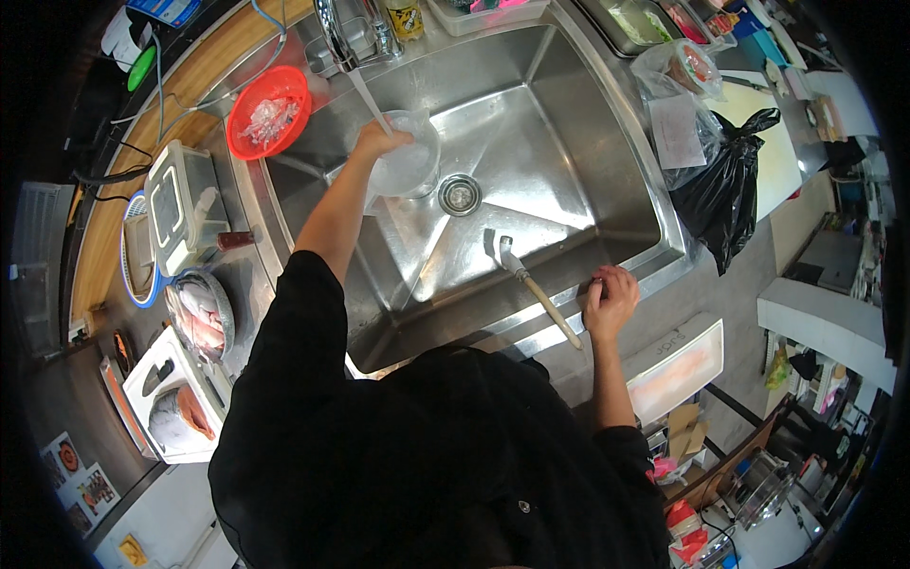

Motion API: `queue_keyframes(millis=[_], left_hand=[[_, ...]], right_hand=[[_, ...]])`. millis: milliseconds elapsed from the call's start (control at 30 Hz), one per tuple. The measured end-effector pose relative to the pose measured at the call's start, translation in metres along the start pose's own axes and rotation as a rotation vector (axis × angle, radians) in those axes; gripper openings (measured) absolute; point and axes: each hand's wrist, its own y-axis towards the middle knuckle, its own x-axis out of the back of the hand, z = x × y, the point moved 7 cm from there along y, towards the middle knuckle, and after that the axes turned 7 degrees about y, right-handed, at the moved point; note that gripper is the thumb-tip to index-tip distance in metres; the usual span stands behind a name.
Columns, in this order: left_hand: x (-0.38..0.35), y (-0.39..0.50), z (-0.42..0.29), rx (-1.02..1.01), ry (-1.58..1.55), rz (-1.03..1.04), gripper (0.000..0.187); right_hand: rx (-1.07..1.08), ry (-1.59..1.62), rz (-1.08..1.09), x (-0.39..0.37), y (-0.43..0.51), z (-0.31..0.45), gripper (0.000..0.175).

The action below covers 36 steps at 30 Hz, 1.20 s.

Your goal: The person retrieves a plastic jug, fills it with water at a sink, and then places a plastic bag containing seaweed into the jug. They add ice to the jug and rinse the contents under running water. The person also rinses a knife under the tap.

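Observation:
My left hand [384, 139] grips the rim of a clear round plastic container [405, 171] inside the stainless steel sink [512, 142]. Water runs from the chrome faucet [334, 32] down to that hand and container. The container stands at the sink's left side, close to the drain [460, 195]. At the sink's front right rim rests my right hand [611, 299], its fingers curled; whether anything is within them is hidden. Left of it, a tool with a metal head and a tan handle [544, 302] leans across the front rim, head inside the basin.
A red plastic colander [249, 92] holds crumpled clear plastic. On the left counter are a lidded plastic box [181, 206], a bowl of fish pieces [202, 313] and a cut fish [178, 419]. A black plastic bag [725, 185] overhangs the right side. A white foam box [675, 370] sits lower right.

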Motion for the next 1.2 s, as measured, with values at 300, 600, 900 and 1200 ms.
queue_keyframes(millis=[300, 600, 900, 1200], left_hand=[[-0.012, -0.023, -0.009, 0.050, -0.295, 0.067, 0.084], [-0.028, -0.008, 0.026, 0.011, -0.597, 0.121, 0.077], [0.008, -0.036, -0.011, -0.398, -0.299, -0.174, 0.049], [-0.001, -0.027, -0.006, -0.425, -0.136, -0.317, 0.040]], right_hand=[[0.011, -0.001, 0.009, 0.001, 0.002, 0.003, 0.011], [-0.004, 0.008, 0.007, 0.000, 0.000, -0.001, 0.011], [-0.010, -0.004, 0.026, 0.000, 0.002, 0.000, 0.012], [-0.002, 0.002, 0.006, 0.000, 0.000, -0.001, 0.012]])
